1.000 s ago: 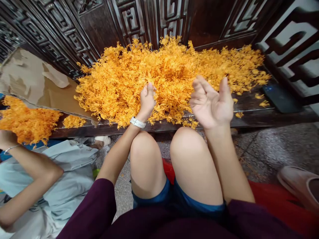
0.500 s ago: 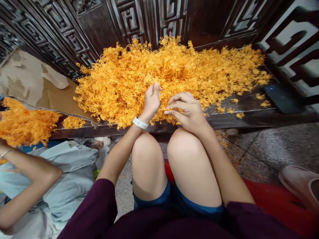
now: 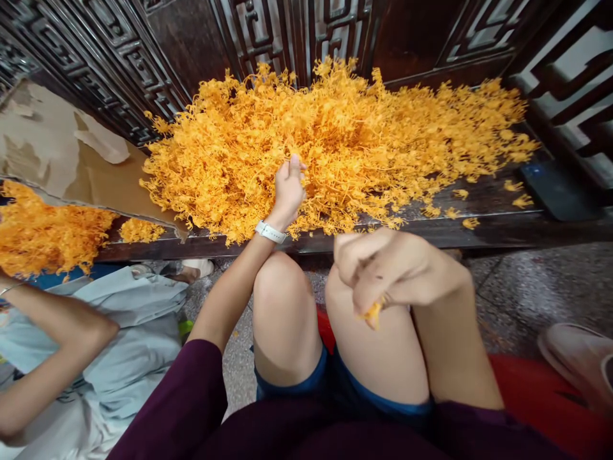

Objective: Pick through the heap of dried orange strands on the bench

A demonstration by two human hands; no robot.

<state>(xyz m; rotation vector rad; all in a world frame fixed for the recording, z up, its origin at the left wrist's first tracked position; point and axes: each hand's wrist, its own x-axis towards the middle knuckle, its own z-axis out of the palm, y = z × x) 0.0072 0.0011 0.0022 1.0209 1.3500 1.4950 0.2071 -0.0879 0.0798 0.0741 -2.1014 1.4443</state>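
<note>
Right hand: our fingers are bent inward and clamped on one small orange piece, blurred, above our knee.
Orange piece: it pokes out below the thumb and fingertips, its tip pointing down toward our lap; the rest is hidden inside the grip.
Left hand: our fingers are curled, the thumb raised beside them, at the front of the big pile; we cannot tell whether they pinch anything.
Big pile: directly behind our left fingertips and beyond our right hand, a springy heap of thin, curling orange strands with claw-like ends, thinning out toward the right.
Loose bits: a few lie apart on the bench, which is dark, smooth wood with a straight front edge.
Phone: flat, dark and rectangular, near those bits.
Cardboard: brown, with its surface layer torn and peeling, leaning left of the big pile.
Smaller heap: the same tangled orange, in front of the cardboard, near another person's arm.
Backboard: glossy dark wood carved in angular lattice.
Watch: pale strap around our left wrist.
</note>
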